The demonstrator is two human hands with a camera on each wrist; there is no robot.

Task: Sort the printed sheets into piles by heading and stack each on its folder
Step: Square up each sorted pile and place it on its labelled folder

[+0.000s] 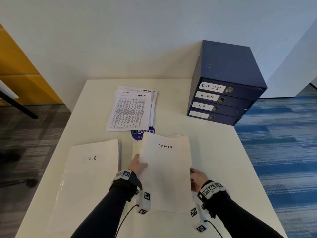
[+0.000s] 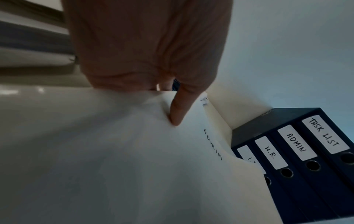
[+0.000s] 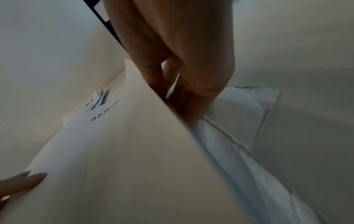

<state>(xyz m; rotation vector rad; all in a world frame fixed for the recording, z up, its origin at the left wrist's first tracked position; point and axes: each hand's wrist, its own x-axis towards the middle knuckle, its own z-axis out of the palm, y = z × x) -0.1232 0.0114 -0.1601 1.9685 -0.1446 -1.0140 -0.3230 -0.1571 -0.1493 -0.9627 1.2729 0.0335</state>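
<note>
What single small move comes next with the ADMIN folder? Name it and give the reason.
Probably lower the cream paper ADMIN folder flat onto the white table beside the cream H.R. folder. Both the left hand and the right hand hold its side edges, and it is lifted over loose white sheets underneath.

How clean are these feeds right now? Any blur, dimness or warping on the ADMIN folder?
Head view: bright and sharp, ADMIN folder lettering legible, table edges bowed by the wide lens. Left wrist view: dim, left hand soft, binder labels crisp. Right wrist view: dark, folder smeared, right hand shadowed.
</note>
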